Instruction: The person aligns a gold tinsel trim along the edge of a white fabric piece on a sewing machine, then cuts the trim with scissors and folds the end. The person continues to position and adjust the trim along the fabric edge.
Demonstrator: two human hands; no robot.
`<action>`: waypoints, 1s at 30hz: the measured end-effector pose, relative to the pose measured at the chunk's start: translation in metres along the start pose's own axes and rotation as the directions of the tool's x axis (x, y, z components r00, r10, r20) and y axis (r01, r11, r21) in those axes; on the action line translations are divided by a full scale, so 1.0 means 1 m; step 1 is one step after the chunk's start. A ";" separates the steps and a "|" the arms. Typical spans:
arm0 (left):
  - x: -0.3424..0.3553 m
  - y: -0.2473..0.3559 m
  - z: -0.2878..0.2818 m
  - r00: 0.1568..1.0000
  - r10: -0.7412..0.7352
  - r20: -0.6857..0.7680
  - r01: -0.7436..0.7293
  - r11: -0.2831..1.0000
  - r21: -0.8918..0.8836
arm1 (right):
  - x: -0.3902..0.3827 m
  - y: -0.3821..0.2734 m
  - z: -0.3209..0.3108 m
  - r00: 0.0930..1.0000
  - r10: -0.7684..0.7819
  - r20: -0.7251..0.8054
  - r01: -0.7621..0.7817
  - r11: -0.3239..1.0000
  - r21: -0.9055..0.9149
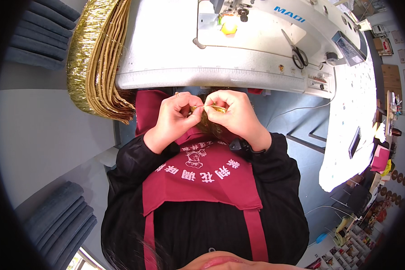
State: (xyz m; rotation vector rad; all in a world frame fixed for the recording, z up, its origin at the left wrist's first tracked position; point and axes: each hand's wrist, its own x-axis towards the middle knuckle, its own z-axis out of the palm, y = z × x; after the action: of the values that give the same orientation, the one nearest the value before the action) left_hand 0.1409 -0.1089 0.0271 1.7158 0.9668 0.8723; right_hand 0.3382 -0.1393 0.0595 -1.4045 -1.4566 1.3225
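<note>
The two hands, left (177, 114) and right (235, 110), meet just in front of the table (166, 58), their fingertips touching or very nearly so. Each is drawn into a close pinch, thumb against forefinger, with the other fingers curled in. Both have hold of one gold tinsel strip (219, 108), which lies between them at the centre of the clock; neither hand is clearly nearer to it. Its pinched edge runs roughly from nine to three o'clock, and loose tinsel hangs below the fingers. How much of it hangs there cannot be told, since the hands and wrists cover it.

Toward six o'clock is one dark red apron (198, 189), worn over black sleeves. At ten o'clock, one thick gold tinsel bundle (99, 58) droops over the table's left end, its long axis running about twelve to six; its many layers are too close to count. Around one o'clock stands one white sewing machine (274, 13), with a single bright orange glow beside its needle area. At two o'clock one pair of scissors (296, 51) lies on the table, handles toward the person, blades pointing away toward eleven. Farther out, at three o'clock, one dark flat thing (354, 140) rests on a bright white surface (342, 157).
</note>
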 end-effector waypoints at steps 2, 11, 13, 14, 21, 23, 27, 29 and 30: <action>0.002 0.005 -0.006 0.999 0.050 -0.002 -0.050 0.997 0.062 | -0.001 0.002 -0.005 1.000 0.019 0.025 -0.019 0.999 0.028; -0.017 -0.005 -0.078 0.973 -0.083 -0.216 0.126 0.973 0.193 | -0.024 0.034 -0.092 0.991 0.081 -0.104 -0.087 0.995 -0.053; -0.023 -0.017 -0.099 0.952 -0.134 -0.276 0.190 0.964 0.186 | -0.033 0.042 -0.110 0.986 0.119 -0.116 -0.131 0.986 -0.104; -0.025 -0.024 -0.107 0.929 -0.168 -0.330 0.226 0.963 0.147 | -0.038 0.046 -0.119 0.986 0.103 -0.129 -0.118 0.986 -0.116; -0.001 -0.071 -0.153 0.867 -0.129 -0.481 0.370 0.813 0.450 | -0.062 0.078 -0.172 0.944 0.164 -0.286 -0.207 0.970 -0.127; 0.012 -0.080 -0.153 0.859 -0.182 -0.478 0.432 0.760 0.486 | -0.062 0.087 -0.186 0.920 0.163 -0.356 -0.248 0.946 -0.207; 0.023 -0.081 -0.151 0.847 -0.187 -0.498 0.456 0.736 0.500 | -0.057 0.105 -0.206 0.838 0.188 -0.512 -0.343 0.911 -0.228; 0.025 -0.079 -0.154 0.845 -0.209 -0.493 0.484 0.690 0.537 | -0.053 0.114 -0.211 0.837 0.158 -0.524 -0.324 0.915 -0.242; 0.026 -0.078 -0.155 0.843 -0.223 -0.490 0.495 0.677 0.544 | -0.052 0.119 -0.212 0.827 0.160 -0.539 -0.333 0.911 -0.242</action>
State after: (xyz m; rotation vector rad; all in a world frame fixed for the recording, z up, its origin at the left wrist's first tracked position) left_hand -0.0001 -0.0081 0.0023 1.8234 2.0161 0.6342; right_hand 0.5788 -0.1624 0.0012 -2.0405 -1.1813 0.7660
